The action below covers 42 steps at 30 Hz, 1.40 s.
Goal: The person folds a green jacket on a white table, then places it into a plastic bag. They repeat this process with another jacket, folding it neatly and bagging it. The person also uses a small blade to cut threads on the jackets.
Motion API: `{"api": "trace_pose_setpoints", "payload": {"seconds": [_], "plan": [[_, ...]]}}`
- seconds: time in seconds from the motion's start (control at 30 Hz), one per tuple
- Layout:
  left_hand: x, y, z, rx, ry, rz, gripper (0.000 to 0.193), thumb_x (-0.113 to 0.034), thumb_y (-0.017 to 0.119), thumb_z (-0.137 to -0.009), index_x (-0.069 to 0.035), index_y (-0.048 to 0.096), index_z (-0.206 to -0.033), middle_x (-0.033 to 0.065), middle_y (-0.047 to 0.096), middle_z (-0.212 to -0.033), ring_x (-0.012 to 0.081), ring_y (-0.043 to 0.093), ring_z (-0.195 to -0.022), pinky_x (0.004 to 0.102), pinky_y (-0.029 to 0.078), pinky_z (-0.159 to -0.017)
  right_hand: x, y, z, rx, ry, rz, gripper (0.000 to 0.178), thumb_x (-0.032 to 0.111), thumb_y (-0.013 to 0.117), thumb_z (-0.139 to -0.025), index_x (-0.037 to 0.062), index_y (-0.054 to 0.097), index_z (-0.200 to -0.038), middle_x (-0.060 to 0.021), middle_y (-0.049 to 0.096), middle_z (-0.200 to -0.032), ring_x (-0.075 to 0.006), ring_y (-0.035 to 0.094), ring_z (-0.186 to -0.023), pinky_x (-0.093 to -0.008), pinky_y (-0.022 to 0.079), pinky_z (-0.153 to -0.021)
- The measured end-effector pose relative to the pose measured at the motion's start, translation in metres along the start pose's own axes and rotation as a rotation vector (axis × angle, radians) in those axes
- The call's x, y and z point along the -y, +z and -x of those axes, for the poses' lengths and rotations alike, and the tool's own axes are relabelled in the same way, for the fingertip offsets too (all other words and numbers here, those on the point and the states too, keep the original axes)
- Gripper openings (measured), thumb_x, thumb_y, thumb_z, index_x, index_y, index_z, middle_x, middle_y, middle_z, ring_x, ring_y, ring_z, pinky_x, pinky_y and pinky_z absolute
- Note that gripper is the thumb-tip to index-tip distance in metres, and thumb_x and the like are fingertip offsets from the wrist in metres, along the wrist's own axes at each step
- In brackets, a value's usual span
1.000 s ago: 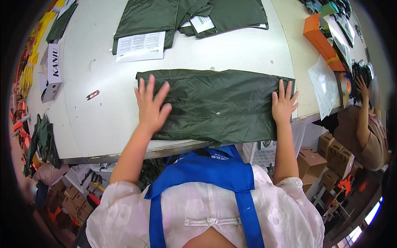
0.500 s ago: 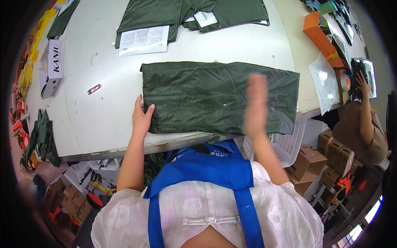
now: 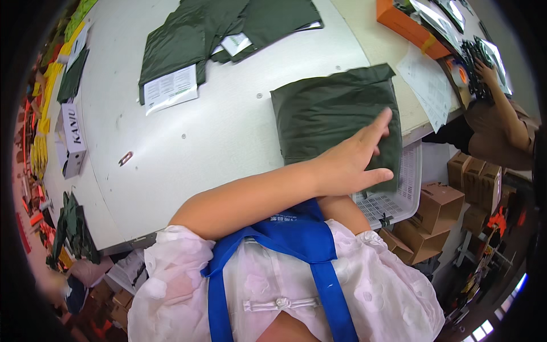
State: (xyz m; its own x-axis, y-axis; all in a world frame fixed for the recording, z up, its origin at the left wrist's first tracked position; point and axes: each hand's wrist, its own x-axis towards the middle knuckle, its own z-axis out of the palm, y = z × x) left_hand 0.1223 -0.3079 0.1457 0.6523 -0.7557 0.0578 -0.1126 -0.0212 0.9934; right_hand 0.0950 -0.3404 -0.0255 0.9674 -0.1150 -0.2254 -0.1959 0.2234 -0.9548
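Bottom of frame: blue apron straps (image 3: 296, 239) over a pale pink blouse, person's own chest. Just above, left hand (image 3: 350, 162) comes across from lower left to centre right, laid flat and unclenched on the folded dark green garment (image 3: 330, 111), fingers spread and pointing up-right, gripping nothing. Right hand: only the forearm shows, tucked under the left arm near the table edge; hand itself hidden, can't tell if it grips anything. So left hand is the one on the garment, covering its lower right part.

Garment sits centre right on the white table (image 3: 228, 142), near the edge, partly overhanging a white mesh basket (image 3: 393, 199) below. Roughly squarish fold, slightly longer axis running top to bottom of frame, tilted a bit clockwise; bulk of it lies up-left of the palm.

Farther up: more unfolded green garments (image 3: 228, 28) with a white leaflet (image 3: 169, 88), upper centre. Orange box (image 3: 404, 25) upper right. Another person (image 3: 501, 119) at far right.
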Motion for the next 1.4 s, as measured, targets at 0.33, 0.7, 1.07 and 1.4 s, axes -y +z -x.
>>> {"api": "trace_pose_setpoints", "payload": {"seconds": [0.33, 0.7, 1.07, 1.4], "plan": [[0.102, -0.004, 0.089, -0.380, -0.546, 0.469, 0.074, -0.020, 0.052, -0.095, -0.025, 0.004, -0.151, 0.0096, 0.010, -0.153, 0.0244, 0.035, -0.131, 0.0407, 0.044, -0.096, 0.017, -0.039, 0.003, -0.068, 0.016, 0.141, 0.055, 0.034, 0.045, -0.096, 0.0020, 0.035, -0.139, -0.0191, 0.034, -0.145, -0.0304, 0.034, -0.133, -0.0374, 0.028, -0.109], [0.124, 0.011, 0.092, -0.384, -0.371, -0.256, 0.082, -0.018, 0.066, -0.083, -0.013, 0.016, -0.148, 0.0245, 0.027, -0.142, 0.0369, 0.031, -0.130, 0.0437, 0.031, -0.107, 0.178, -0.159, 0.098, 0.481, 0.542, 0.196, 0.033, 0.022, 0.057, -0.091, -0.0017, 0.060, -0.114, -0.0125, 0.069, -0.090, -0.0192, 0.066, -0.088, -0.0296, 0.051, -0.079], [0.135, -0.034, 0.102, -0.360, -0.643, 0.890, 0.079, -0.031, 0.071, -0.081, 0.001, 0.031, -0.140, 0.0159, 0.046, -0.136, 0.0273, 0.044, -0.125, 0.0370, 0.036, -0.104, 0.106, -0.205, 0.012, -0.080, 0.613, -0.006, 0.065, 0.041, 0.064, -0.086, -0.0075, 0.047, -0.126, -0.0169, 0.061, -0.115, -0.0230, 0.063, -0.097, -0.0329, 0.050, -0.087], [0.168, -0.016, 0.166, -0.571, -0.357, 1.466, 0.101, -0.071, 0.064, -0.066, -0.013, 0.027, -0.140, 0.0133, 0.039, -0.139, 0.0372, 0.038, -0.127, 0.0538, 0.029, -0.107, 0.038, -0.048, 0.023, -0.114, 0.513, -0.546, 0.048, 0.029, 0.058, -0.091, -0.0032, 0.048, -0.125, -0.0176, 0.060, -0.118, -0.0285, 0.061, -0.105, -0.0400, 0.049, -0.092]]}}
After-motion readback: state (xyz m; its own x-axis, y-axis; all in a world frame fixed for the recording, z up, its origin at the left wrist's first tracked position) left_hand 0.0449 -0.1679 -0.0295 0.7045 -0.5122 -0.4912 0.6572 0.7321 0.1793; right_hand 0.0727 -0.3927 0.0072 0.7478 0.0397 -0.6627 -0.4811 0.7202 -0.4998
